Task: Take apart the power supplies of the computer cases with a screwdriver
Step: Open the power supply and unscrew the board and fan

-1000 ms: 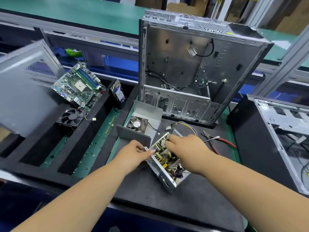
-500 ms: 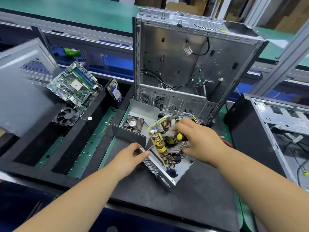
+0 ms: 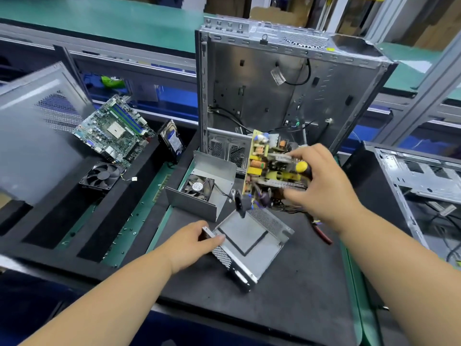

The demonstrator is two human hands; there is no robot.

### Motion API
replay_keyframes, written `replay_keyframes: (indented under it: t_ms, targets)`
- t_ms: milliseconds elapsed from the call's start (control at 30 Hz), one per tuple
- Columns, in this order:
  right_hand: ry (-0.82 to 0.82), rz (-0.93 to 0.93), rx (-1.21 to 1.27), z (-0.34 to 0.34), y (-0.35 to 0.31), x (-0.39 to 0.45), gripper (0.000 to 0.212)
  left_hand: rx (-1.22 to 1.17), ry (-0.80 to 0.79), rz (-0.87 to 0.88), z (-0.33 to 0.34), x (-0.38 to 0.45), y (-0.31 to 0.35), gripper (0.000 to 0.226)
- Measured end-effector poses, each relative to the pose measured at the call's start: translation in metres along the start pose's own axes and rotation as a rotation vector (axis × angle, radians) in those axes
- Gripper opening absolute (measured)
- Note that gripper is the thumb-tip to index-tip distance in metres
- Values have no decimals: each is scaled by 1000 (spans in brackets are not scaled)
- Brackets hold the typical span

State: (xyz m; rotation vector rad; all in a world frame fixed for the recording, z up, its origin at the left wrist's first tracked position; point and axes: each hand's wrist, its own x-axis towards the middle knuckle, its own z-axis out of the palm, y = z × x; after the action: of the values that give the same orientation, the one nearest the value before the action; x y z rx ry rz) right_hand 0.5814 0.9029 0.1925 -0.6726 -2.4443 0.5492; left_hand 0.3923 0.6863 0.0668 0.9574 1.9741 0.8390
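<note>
Gripping the power supply's circuit board (image 3: 268, 168) together with a yellow-handled screwdriver (image 3: 302, 168), the right hand (image 3: 324, 186) holds it tilted on edge above the table (image 3: 299, 283), arm reaching in from the lower right. Left hand (image 3: 192, 242) pinches the near corner of the bare metal housing (image 3: 249, 245), thumb on its rim, forearm stretched from the lower left. Half a second ago the board sat low, partly in the housing; now it hangs clear, in front of the upright computer case (image 3: 274, 83), beside the fan cover (image 3: 204, 188).
</note>
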Motion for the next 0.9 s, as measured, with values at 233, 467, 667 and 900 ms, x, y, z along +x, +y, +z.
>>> replay_keyframes:
  t_ms: [233, 467, 667, 900]
  targets:
    - [-86, 69, -152, -20, 19, 18, 65, 17, 58, -142, -30, -1, 5, 27]
    - [-365, 84, -367, 5, 29, 22, 76, 77, 261, -95, -46, 10, -6, 15]
    - [-530, 166, -452, 53, 38, 22, 60, 104, 408, -9, -43, 13, -10, 15]
    - [-595, 290, -447, 98, 30, 39, 64, 163, 461, 82, -52, 15, -15, 18]
